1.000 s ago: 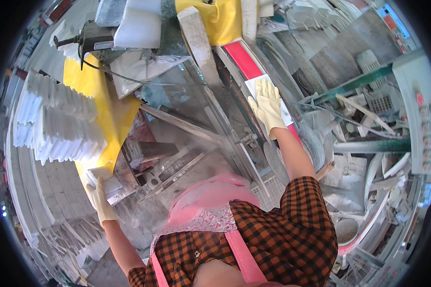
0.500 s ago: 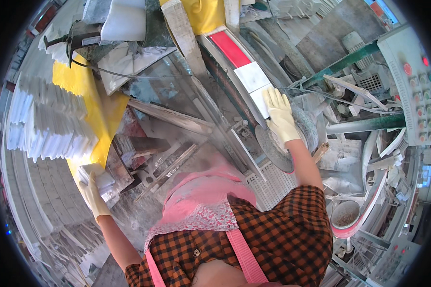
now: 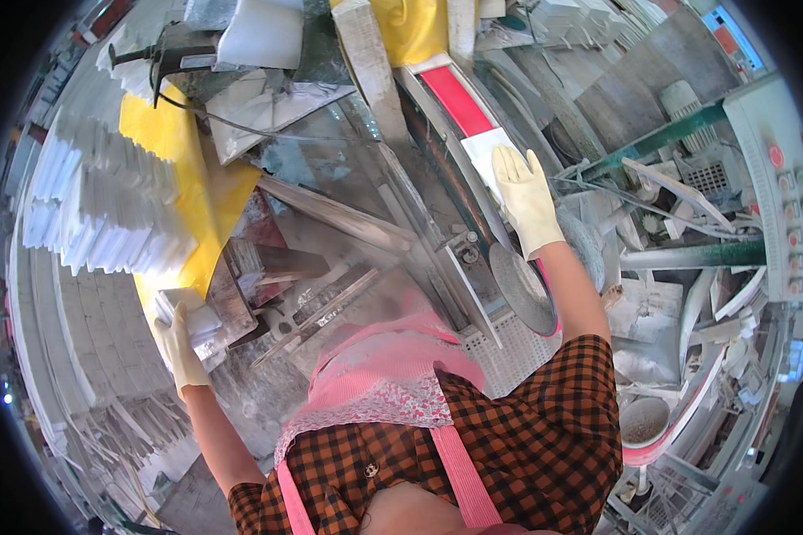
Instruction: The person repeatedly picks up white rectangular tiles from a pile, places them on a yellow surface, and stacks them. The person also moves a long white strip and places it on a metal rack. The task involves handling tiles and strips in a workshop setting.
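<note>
My right hand [image 3: 526,201], in a pale cream glove, lies flat over the white tiles on a narrow track. Its fingers are stretched out and pressed close side by side. Beyond the fingertips shows part of a white tile [image 3: 484,146], up against a red strip [image 3: 458,102]. Below the right wrist is a round grey disc [image 3: 521,290]. At the left, my gloved left hand [image 3: 180,349] is closed around a small stack of white tiles [image 3: 196,317], thumb on the near side. That stack rests by a yellow sheet [image 3: 207,254].
Tall rows of white tiles [image 3: 107,209] stand at the left. A wooden plank [image 3: 339,214] and metal rails cross the middle. A control panel with buttons [image 3: 781,178] is at the far right, a bucket [image 3: 644,421] at the lower right. Broken slabs [image 3: 651,312] lie near it.
My right hand has slid forward along the track and now covers the nearer tile and part of the farther one. My left hand stays at the small stack. The whole view has shifted slightly.
</note>
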The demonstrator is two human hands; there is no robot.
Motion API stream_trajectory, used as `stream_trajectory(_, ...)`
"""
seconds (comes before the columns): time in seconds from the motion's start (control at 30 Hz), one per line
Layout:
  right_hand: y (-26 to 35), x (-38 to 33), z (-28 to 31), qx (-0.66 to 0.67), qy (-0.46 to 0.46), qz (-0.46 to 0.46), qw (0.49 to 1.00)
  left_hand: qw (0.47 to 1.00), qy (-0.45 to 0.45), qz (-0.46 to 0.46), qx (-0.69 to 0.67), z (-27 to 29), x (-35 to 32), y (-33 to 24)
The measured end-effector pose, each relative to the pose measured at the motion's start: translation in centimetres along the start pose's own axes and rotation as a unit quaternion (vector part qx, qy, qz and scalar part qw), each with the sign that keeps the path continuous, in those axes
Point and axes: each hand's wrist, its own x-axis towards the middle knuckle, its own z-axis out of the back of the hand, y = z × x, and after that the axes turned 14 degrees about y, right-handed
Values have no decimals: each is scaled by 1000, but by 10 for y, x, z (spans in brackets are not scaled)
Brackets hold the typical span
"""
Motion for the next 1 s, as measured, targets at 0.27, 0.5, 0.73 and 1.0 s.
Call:
stream_trajectory(0.27, 0, 41, -3, -41, -53, 34, 997, 999, 24, -22, 29, 2, 4, 6)
stream_trajectory(0.5, 3, 47, 43, 237, 95, -62, 965, 991, -34, 122, 47, -11, -14, -8)
stream_trajectory(0.73, 141, 77, 115, 679, 47, -15, 733, 992, 46, 115, -37, -8, -27, -47)
stream_trajectory(1.0, 443, 57, 182, 822, 61, 164, 542, 998, 10, 62, -22, -16, -9, -12)
